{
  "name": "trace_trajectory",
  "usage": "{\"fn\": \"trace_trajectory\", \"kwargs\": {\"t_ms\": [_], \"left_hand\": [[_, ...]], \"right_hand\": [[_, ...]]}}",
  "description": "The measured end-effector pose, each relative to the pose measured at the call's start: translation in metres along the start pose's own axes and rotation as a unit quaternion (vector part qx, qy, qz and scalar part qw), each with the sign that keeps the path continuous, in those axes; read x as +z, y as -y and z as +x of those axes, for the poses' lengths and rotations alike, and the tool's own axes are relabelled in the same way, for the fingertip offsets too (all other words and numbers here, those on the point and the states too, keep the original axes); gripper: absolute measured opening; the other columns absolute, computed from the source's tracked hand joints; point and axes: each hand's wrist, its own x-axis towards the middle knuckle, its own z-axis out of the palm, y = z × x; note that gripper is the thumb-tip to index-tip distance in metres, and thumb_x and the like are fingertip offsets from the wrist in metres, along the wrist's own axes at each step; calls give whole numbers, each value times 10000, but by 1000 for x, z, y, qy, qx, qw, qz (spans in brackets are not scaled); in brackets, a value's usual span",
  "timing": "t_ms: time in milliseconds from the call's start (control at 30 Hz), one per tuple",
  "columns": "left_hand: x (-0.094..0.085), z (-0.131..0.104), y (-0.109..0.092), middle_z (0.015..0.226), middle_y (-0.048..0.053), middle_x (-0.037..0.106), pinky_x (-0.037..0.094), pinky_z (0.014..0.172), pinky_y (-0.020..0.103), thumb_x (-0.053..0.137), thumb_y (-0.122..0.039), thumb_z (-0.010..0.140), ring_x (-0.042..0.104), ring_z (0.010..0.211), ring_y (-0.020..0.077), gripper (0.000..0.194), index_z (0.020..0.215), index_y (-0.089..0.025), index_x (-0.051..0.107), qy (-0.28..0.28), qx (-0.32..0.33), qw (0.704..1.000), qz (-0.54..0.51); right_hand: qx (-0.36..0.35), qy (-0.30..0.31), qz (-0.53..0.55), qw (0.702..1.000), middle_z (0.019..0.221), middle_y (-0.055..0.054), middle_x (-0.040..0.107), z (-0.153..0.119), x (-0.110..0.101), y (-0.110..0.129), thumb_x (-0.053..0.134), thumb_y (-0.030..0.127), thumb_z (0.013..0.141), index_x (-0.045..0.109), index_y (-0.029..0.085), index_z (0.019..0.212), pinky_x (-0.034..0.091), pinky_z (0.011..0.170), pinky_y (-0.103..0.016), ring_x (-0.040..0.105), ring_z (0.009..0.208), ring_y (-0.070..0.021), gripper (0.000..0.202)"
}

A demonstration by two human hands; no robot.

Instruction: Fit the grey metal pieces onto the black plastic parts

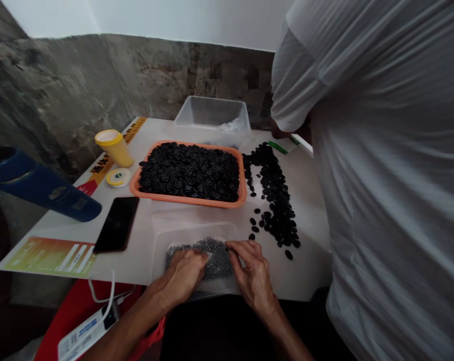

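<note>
Small grey metal pieces (217, 263), too fine to name, lie heaped in a clear plastic tray (159, 240) at the table's front edge. My left hand (187, 271) is over the left part of the heap with its fingers curled closed. A whitish bit shows by its fingertips, but what it grips is hidden. At the right side of the heap, my right hand (253, 268) has thumb and fingers drawn together near the tray's edge. I cannot make out what is between them.
Behind the tray stands an orange basket (189, 203) full of black oval pieces (189, 170). More black pieces (277, 200) are strewn to the right. A phone (117, 224), blue bottle (53, 190), yellow tub (116, 149) and clear bin (211, 113) surround it. A person in a grey shirt (385, 175) stands close at right.
</note>
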Motion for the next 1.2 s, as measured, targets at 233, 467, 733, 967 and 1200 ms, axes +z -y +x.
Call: {"fn": "trace_trajectory", "kwargs": {"t_ms": [233,467,733,967,1200], "left_hand": [[-16,-15,-31,590,8,674,439,526,221,587,-222,746,604,528,127,66,718,-170,618,-13,-58,953,-298],[-8,-28,-29,609,31,713,483,522,213,775,-219,615,622,499,116,162,738,-139,706,-107,-113,836,-526],[4,-38,-20,579,18,687,483,490,217,754,-297,679,606,479,114,184,750,-136,697,-135,-119,846,-502],[7,-46,-25,588,30,690,519,510,247,731,-322,701,634,509,144,191,738,-137,700,-133,-116,867,-466],[8,-51,-37,543,12,667,494,475,220,725,-329,683,612,465,125,193,699,-140,689,-165,-133,862,-460]], "right_hand": [[96,70,215,969,840,-22,641,-6,-6,25,529,153,896,646,223,994,472,659,-241,600,728,-133,168],[222,84,449,861,734,12,638,-4,5,33,651,216,822,636,190,874,483,572,-183,587,581,-76,60],[234,75,487,838,661,21,646,2,2,39,697,222,779,684,191,848,481,549,-188,589,541,-78,77],[238,91,512,821,631,14,663,0,7,42,687,224,794,694,186,850,493,563,-191,589,541,-79,68],[231,85,516,821,678,11,650,-3,8,40,684,207,797,721,200,858,482,564,-179,575,556,-64,72]]}}
